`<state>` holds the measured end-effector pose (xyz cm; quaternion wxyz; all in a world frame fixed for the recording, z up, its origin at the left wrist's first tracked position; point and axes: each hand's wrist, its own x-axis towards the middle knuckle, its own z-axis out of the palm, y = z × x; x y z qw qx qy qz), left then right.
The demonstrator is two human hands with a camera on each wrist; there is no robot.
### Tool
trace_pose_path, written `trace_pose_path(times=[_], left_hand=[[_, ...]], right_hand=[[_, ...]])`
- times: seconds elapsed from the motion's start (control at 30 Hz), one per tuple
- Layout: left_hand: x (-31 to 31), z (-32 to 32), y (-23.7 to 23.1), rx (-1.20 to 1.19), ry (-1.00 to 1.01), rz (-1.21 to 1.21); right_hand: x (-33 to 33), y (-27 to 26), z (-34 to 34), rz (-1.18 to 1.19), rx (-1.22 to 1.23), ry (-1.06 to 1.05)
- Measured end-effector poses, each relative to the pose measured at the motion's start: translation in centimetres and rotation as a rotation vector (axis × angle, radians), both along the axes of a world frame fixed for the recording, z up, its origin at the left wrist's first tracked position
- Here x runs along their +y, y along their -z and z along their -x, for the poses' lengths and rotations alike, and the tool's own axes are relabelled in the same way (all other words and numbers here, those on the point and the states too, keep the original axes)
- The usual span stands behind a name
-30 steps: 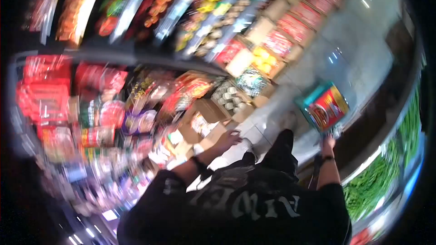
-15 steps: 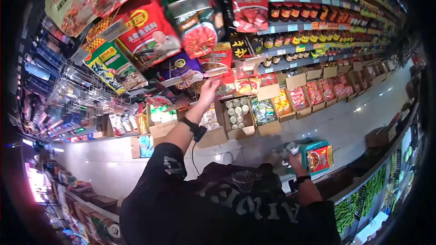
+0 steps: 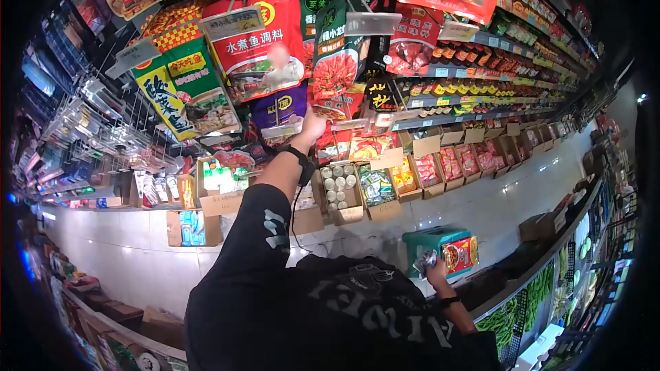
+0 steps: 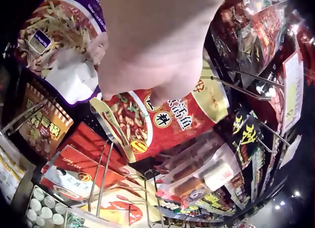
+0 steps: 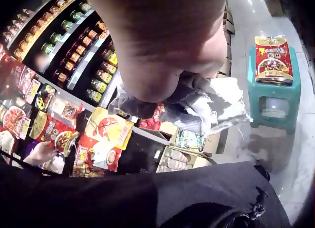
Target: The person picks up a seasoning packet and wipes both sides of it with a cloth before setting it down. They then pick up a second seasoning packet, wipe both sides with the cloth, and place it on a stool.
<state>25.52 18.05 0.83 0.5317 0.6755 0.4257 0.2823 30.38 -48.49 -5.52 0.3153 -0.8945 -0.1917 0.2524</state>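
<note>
My left hand (image 3: 314, 128) is up at the hanging rack and grips a red and gold fish seasoning packet (image 4: 182, 114). Its thumb lies on the packet's front in the left wrist view, with the other fingers mostly hidden. In the right wrist view, the left hand (image 5: 42, 153) is at that packet's lower edge. Low on the other side, my right hand (image 3: 438, 275) holds a crumpled grey and white cloth (image 5: 206, 107). Near it stands a teal stool (image 5: 275, 97) with another red seasoning packet (image 5: 273, 60) lying on top.
Large seasoning bags (image 3: 258, 48) hang on hooks above my left hand, with price-tag holders (image 3: 375, 24) sticking out. Cardboard boxes of goods (image 3: 378, 189) line the floor below. Shelves of jars (image 3: 474, 72) run off to the right; a vegetable stand (image 3: 529, 295) is behind the stool.
My left hand has gone from low by the floor boxes up to the rack and onto the packet. The view has turned toward the rack. My right hand keeps the cloth near the stool.
</note>
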Motion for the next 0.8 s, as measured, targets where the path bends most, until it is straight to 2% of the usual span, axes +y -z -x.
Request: trace_pose_path(times=[0.07,0.1,0.13,0.17,0.23,0.33,0.37,0.47,0.53,0.57,0.6,0.67,0.7,0.8], left_hand=[[2.9,-2.1,5.0,-0.061,-0.043,-0.053],[3.6,-2.9,5.7,-0.051,-0.132,-0.018],[4.2,-3.4,6.5,-0.056,-0.137,0.019],[4.5,-3.7,6.4,-0.063,-0.142,0.054],[4.4,-4.0,5.5,-0.079,-0.165,0.077],[2.8,-3.4,3.8,-0.010,-0.274,-0.043],[3.0,-3.3,4.0,-0.029,-0.276,0.006],[0.1,-1.5,2.2,0.179,-0.221,-0.040],[1.2,-1.8,7.8,0.110,-0.158,-0.020],[-0.6,-0.8,5.9,0.063,-0.081,-0.007],[-2.3,0.0,3.7,0.014,-0.005,0.004],[-2.3,0.8,2.9,0.115,0.214,-0.080],[-2.4,1.2,2.7,0.167,0.322,-0.120],[-4.6,2.5,1.5,0.019,0.219,-0.255]], right_hand=[[-0.1,0.1,-0.1,0.044,0.005,-0.010],[0.0,0.3,-0.2,0.027,0.020,-0.019],[0.2,0.5,-0.6,0.008,0.032,-0.030],[1.0,-0.1,-0.5,-0.013,0.117,0.053],[2.1,-1.7,-0.4,-0.003,0.091,0.026],[2.8,-3.5,-1.2,0.036,0.101,-0.008],[2.8,-3.7,-1.6,0.034,0.113,-0.006],[1.1,0.4,-4.1,-0.004,0.081,-0.014],[0.7,1.6,-4.9,-0.040,0.105,-0.025],[2.3,-2.0,-4.2,0.021,0.173,0.001],[2.6,-1.8,-4.4,-0.017,0.125,-0.057],[3.1,-1.4,-5.0,-0.086,0.030,-0.179],[3.5,-1.4,-5.2,-0.072,0.094,-0.133],[4.7,-2.0,-6.2,-0.047,0.162,-0.171]])
